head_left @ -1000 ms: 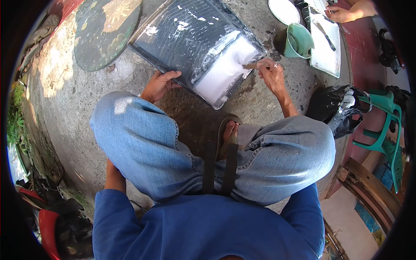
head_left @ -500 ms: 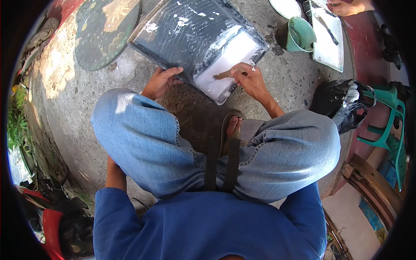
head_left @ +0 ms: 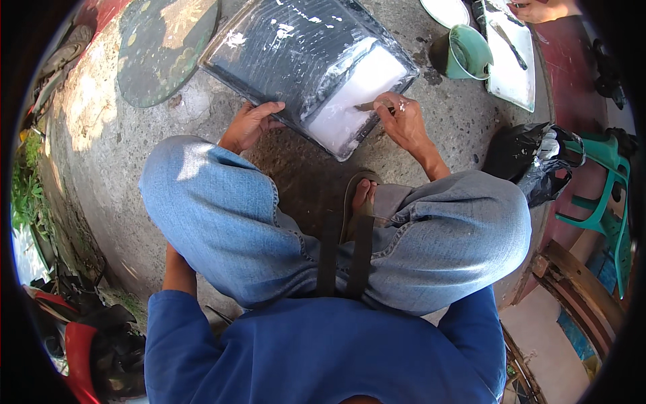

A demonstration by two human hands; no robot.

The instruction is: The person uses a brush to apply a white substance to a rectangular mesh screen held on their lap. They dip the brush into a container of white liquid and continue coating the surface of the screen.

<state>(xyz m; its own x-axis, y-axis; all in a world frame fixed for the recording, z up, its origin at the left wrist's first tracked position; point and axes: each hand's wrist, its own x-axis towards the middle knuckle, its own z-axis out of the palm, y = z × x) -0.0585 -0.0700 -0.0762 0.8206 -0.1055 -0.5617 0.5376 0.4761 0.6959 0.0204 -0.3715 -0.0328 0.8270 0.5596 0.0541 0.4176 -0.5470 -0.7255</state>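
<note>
A black paint tray (head_left: 282, 54) lined with clear plastic lies on the concrete in front of me, its near end filled with white paint (head_left: 360, 94). My left hand (head_left: 252, 124) rests on the tray's near left edge, fingers curled over the rim. My right hand (head_left: 400, 118) grips a thin tool (head_left: 367, 106) whose tip dips into the white paint. My knees in blue jeans (head_left: 222, 215) fill the middle of the view.
A green cup (head_left: 471, 52) and a white tray (head_left: 511, 57) with a tool on it sit at the upper right, where another person's hand (head_left: 538, 10) shows. Black plastic bags (head_left: 531, 161) and a green chair (head_left: 602, 195) stand at right. A round dark lid (head_left: 165, 47) lies upper left.
My right hand has slid left from the tray's right corner onto the white paint and holds the tool there. The left hand stayed on the tray's edge.
</note>
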